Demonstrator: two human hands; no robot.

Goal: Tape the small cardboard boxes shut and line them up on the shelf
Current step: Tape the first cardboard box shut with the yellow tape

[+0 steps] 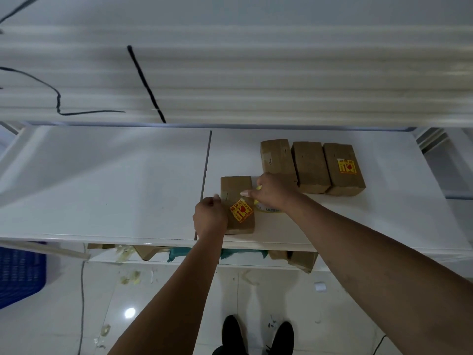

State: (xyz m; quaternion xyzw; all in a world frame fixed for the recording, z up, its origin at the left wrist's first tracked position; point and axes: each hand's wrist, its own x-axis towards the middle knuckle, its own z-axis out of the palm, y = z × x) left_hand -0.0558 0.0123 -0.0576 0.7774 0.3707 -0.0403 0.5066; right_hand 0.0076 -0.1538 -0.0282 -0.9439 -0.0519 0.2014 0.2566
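A small brown cardboard box [238,201] with a yellow and red sticker lies on the white shelf [128,188] near its front edge. My left hand [209,217] grips the box's left side, pinching a strip of clear tape at its top edge. My right hand [271,193] holds a tape roll [268,209] just right of the box, thumb stretched over the box top. Three more brown boxes stand side by side behind: the left box [277,157], the middle box [311,166] and the right box [344,169], which has a sticker.
An upper shelf [230,85] with black cables overhangs the work area. Below the shelf edge lie loose cardboard boxes [303,261] and green material [179,253]. A blue crate [20,272] stands at the lower left. My shoes [256,334] are on the tiled floor.
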